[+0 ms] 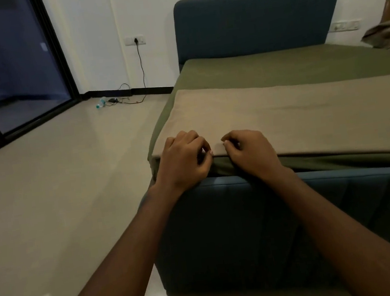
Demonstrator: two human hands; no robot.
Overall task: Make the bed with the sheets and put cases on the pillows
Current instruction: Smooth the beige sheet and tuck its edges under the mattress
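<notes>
Head view shows both hands low in the centre of the frame, side by side at the foot of the bed. The left hand [183,159] has its fingers curled under, and thumb and forefinger appear to pinch the near edge of the tan sheet [283,117]. The right hand [251,152], just beside it, is curled the same way, with its fingertips [225,142] on that same hem. Neither hand is spread flat. Both look closed on cloth, though how much fabric sits inside each pinch is hidden by the knuckles.

The tan sheet lies as a wide band across the middle and right of the frame, on top of the green sheet [277,68] that covers the mattress up to the blue headboard [254,22] at upper centre. Its near edge stops short of the blue footboard [222,218], leaving a strip of green showing.

My reading is that the step in hand is laying and squaring the top sheet. The next move likely calls for drawing this hem evenly towards the foot, or sliding the hands apart along it to smooth it out (the left corner sits close to the mattress edge).

A crumpled bundle [386,35] at the upper right edge may be a pillow or cases, but I cannot tell which. At upper left, a bottle [100,102] and a cable [140,63] lie on the floor [59,189] near a glass door [6,60].
</notes>
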